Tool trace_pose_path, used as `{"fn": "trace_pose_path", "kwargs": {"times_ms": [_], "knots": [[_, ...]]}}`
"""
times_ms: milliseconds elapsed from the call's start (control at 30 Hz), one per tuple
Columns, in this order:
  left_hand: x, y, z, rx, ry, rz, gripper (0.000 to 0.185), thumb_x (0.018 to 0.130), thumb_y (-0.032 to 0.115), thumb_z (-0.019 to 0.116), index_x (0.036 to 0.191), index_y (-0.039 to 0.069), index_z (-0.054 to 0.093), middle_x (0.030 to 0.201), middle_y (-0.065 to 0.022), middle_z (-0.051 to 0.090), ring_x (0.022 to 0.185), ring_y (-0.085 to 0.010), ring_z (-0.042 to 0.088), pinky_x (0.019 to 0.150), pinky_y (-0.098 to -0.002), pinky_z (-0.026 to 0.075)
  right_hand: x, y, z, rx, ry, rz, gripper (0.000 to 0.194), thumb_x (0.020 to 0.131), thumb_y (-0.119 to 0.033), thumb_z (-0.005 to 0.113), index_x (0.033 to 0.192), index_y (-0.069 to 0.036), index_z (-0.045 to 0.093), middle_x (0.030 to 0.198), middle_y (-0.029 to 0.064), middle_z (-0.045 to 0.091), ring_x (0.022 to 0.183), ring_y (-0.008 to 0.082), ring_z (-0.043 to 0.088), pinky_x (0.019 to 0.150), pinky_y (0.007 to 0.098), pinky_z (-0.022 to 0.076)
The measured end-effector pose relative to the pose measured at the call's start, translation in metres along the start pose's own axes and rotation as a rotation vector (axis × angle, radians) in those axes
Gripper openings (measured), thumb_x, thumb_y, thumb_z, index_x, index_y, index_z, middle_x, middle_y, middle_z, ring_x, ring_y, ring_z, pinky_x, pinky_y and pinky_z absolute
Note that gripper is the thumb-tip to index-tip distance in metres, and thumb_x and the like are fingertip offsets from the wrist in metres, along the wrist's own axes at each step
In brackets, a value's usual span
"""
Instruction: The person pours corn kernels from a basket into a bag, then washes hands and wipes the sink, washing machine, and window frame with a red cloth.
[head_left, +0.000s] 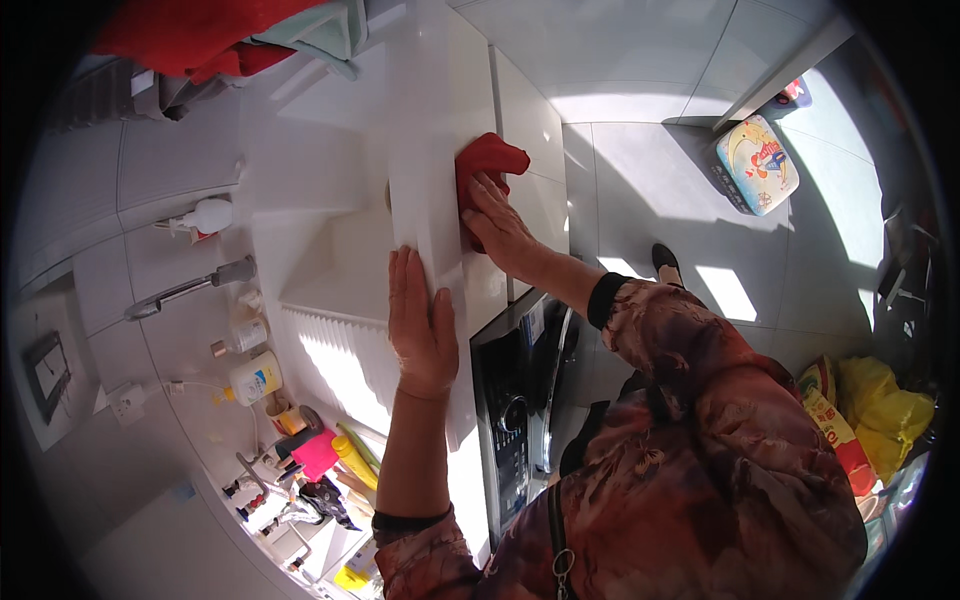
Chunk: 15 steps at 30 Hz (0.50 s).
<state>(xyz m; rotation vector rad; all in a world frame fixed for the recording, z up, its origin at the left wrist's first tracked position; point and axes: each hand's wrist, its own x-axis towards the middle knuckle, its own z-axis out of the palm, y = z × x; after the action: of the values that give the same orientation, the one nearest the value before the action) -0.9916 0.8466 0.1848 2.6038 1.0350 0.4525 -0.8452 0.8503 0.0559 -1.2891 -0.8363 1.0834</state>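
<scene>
My right hand (495, 221) presses a folded red cloth (491, 154) against the white cabinet front (480, 97), just below the counter's edge. The fingers lie over the cloth, and its upper end flops outward. My left hand (421, 330) rests flat on the white counter rim (420, 165), thumb spread from the fingers, holding nothing. Beside it lies the white laundry sink basin (330, 247) with a ribbed washboard (337, 360) in sunlight. A black-fronted washing machine (510, 420) stands under the counter, next to my left forearm.
A chrome faucet (195, 289), a white pump bottle (255, 379) and a yellow tube (352, 461) line the sink's far side. Red fabric (202, 37) hangs at the top left. On the tiled floor are a cartoon-printed stool (759, 165) and a yellow bag (877, 405).
</scene>
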Motion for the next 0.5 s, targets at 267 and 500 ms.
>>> {"fn": "trace_pose_path", "kwargs": {"times_ms": [267, 500], "knots": [[0.008, 0.006, -0.006, -0.008, -0.044, -0.045, 0.049, 0.093, 0.005, 0.051, 0.138, -0.009, 0.043, 0.145, -0.0254, 0.044, 0.139, -0.0441, 0.036, 0.115, -0.0478, 0.028, 0.14, 0.034, -0.066, 0.221, 0.109, 0.139, 0.058, 0.095, -0.028, 0.042, 0.146, -0.002, 0.034, 0.16, 0.0153, 0.02, 0.145, 0.0338, 0.022, 0.116, 0.0374, 0.0246], [0.007, 0.005, -0.01, -0.007, -0.089, -0.108, 0.05, 0.09, 0.008, 0.052, 0.136, -0.012, 0.045, 0.144, -0.0297, 0.043, 0.137, -0.0483, 0.037, 0.114, -0.05, 0.029, 0.085, 0.078, -0.036, 0.029, 0.099, 0.199, 0.065, 0.096, -0.03, 0.041, 0.151, 0.002, 0.025, 0.16, 0.0203, 0.016, 0.149, 0.0338, 0.013, 0.12, 0.0381, 0.0146]]}}
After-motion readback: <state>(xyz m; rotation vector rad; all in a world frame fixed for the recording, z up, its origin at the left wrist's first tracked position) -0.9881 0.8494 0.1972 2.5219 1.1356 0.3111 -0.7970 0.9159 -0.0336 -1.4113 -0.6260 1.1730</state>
